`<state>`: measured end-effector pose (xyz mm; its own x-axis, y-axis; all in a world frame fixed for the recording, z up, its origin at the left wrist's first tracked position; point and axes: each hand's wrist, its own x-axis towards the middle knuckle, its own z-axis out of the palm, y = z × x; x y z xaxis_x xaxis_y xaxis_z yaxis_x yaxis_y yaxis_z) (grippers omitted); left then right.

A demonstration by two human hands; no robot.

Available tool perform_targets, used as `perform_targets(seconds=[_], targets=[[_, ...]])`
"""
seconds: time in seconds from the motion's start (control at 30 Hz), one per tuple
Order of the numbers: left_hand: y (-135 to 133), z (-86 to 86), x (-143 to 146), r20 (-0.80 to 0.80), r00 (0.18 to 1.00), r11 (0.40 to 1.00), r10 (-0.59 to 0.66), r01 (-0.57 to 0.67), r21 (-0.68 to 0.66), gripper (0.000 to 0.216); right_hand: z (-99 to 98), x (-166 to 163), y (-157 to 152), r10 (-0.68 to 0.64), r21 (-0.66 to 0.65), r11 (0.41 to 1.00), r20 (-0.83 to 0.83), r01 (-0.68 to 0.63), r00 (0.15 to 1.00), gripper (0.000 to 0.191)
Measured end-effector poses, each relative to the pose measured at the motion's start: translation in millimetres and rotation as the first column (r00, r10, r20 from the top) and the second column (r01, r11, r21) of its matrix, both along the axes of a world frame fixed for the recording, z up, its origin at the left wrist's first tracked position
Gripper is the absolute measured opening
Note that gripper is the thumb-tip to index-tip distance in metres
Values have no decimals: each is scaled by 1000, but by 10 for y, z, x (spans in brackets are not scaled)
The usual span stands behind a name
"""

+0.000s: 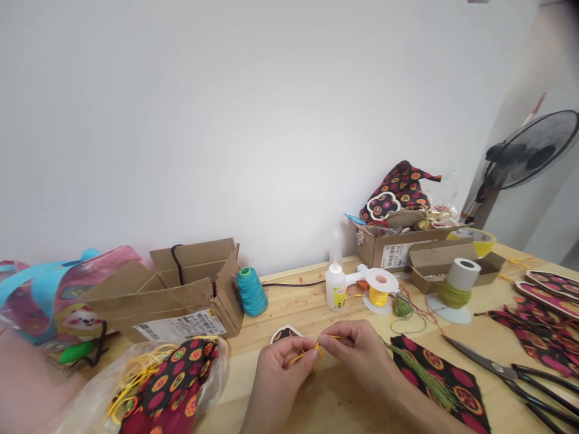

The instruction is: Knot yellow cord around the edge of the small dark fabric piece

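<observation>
Both hands meet over the wooden table, pinching a yellow cord [317,355] between them. My left hand [284,367] is closed, thumb and index finger pressed on the cord near a small looped part. My right hand [355,346] grips the cord a little to the right, fingertips close to the left ones. The exact shape of the knot or loop is too small to make out. Behind my left hand lies a patterned, pale-rimmed piece [284,333], partly hidden. A green tassel [427,374] rests on dark patterned fabric [465,386] beside my right forearm.
Black-handled scissors [506,374] lie at right. Behind the hands stand a glue bottle [335,286], a yellow cord spool [379,295] and a teal thread cone [251,292]. Cardboard boxes [181,307] line the wall. A plastic bag [217,380] holds yellow cords and fabric at left.
</observation>
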<state>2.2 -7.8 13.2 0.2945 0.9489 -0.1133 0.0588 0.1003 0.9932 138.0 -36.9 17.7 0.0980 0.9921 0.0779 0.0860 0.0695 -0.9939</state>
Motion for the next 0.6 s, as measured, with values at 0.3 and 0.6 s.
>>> perform_targets(seconds=[0.3,0.6], targets=[[16,-23,-11,53,998,1000,-16,17,-26,14,12,34,28,-13,46,999,-29,14,999,19],[22,12,-30,53,998,999,24,-21,-44,12,23,4,1,7,-6,1000,-95,-7,995,17]])
